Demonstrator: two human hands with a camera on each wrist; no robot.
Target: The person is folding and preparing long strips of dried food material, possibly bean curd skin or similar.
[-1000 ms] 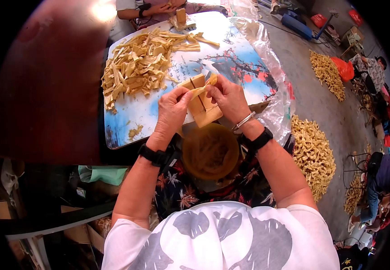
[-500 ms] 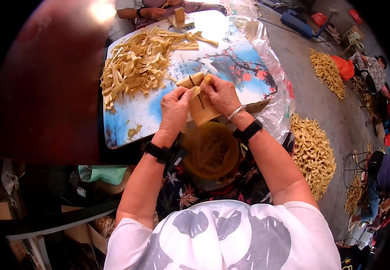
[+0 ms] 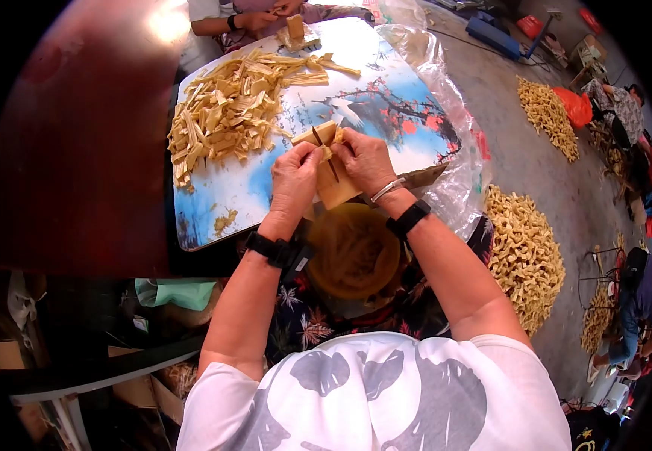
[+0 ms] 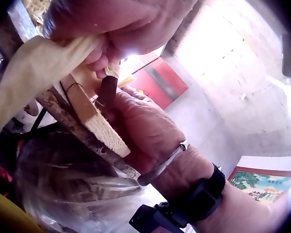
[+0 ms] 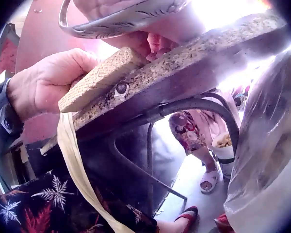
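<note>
i've got the left hand point(image 3: 294, 180) and right hand point(image 3: 373, 161) pinching a yellow strip point(image 4: 31, 73) over a board point(image 3: 341, 192), strip pile point(image 3: 224, 113) far left

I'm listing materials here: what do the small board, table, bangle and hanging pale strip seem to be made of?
Small board: bare wood, likely, by the grain at its end.
Table: probably chipboard, by its speckled edge, with a glossy printed top.
Bangle: polished silvery metal, it seems, by its shine.
Hanging pale strip: thin, faintly streaked, perhaps dried plant or food; the look leaves it open.
</note>
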